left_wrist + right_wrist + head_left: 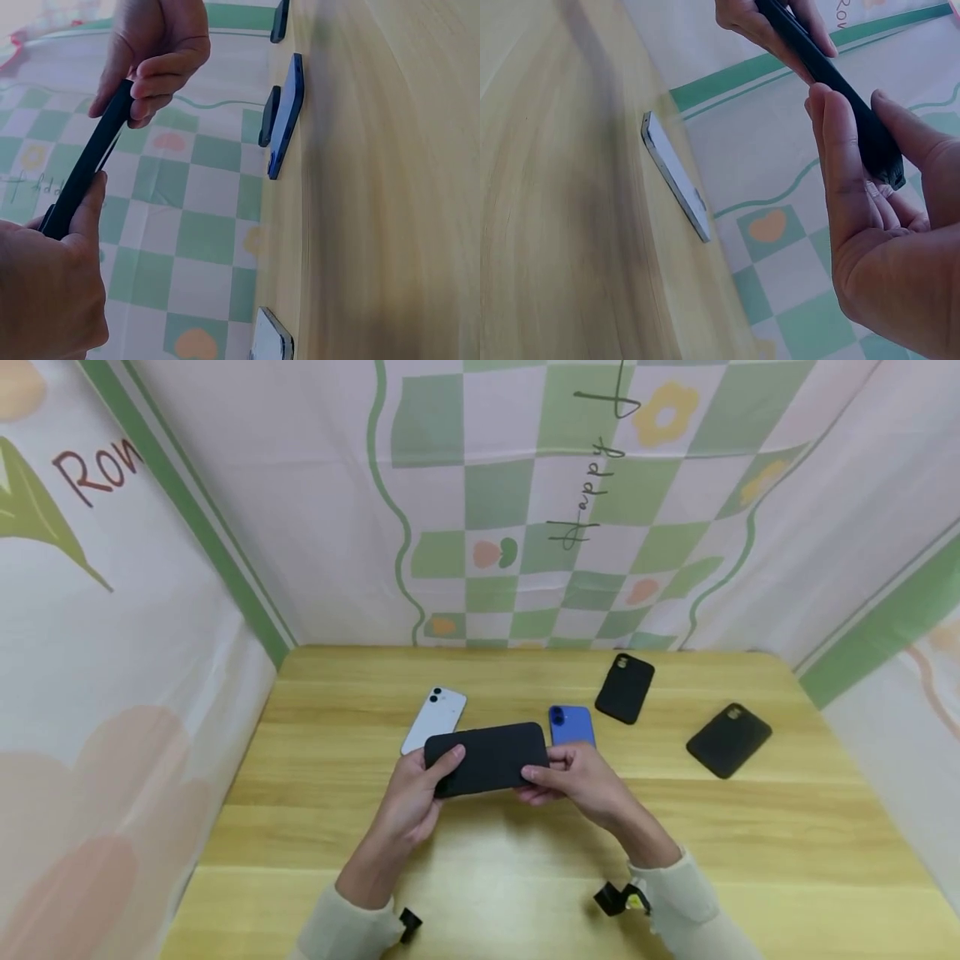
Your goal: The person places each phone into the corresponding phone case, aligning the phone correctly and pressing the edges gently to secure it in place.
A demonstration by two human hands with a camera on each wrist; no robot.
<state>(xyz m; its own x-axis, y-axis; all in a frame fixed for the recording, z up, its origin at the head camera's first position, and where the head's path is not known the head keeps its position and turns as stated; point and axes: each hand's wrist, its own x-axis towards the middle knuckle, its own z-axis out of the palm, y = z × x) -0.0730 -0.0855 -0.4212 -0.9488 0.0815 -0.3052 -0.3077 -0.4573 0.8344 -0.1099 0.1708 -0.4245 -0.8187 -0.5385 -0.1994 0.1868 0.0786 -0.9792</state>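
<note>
While my left hand (411, 795) grips one end and my right hand (581, 779) pinches the other, I have the black phone (491, 760) above the counter (300, 835), its long axis running crosswise between them.

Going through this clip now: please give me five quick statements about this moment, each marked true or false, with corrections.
1. The left hand and right hand both hold one black phone-shaped item. True.
2. In the head view, the white phone lies to the right of the blue phone. False: the white phone is to the left of the blue phone.
3. Two black cases lie on the wooden table. True.
4. The blue phone is stacked on the white phone. False: they lie apart on the table.
5. The person's sleeves are black. False: the sleeves are pale.
</note>
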